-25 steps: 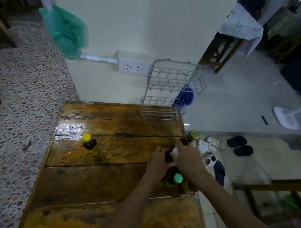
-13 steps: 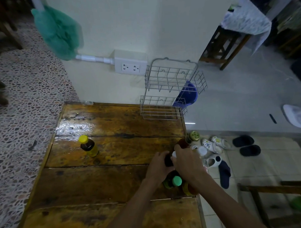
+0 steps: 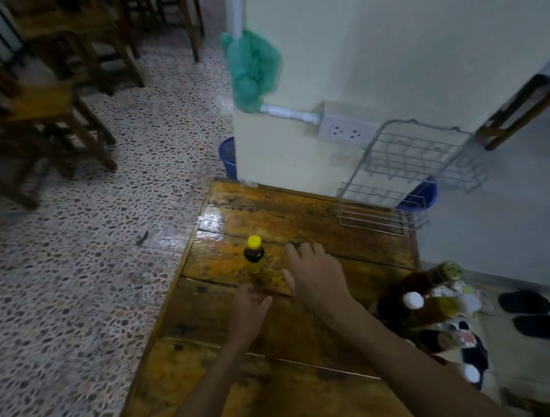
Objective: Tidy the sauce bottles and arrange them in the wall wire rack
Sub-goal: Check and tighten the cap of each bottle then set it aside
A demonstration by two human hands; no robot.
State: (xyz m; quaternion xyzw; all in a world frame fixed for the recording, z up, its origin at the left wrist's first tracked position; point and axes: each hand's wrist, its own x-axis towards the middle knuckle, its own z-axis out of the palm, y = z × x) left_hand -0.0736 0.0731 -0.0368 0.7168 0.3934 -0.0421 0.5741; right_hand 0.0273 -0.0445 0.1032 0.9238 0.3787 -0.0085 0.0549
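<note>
Head camera looks steeply down over the table [image 3: 305,388].

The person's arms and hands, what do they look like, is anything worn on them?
Both forearms are bare as far as the head view shows: no sleeves, gloves, watch or bracelets visible. The left hand and right hand show no rings, though the frame is slightly blurred, so small items could be missed.

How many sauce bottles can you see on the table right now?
At least 4: the yellow-capped bottle standing alone near both hands, and a blurred cluster at the table's right edge: green-lidded, white-capped, one nearer. More may be hidden.
</note>
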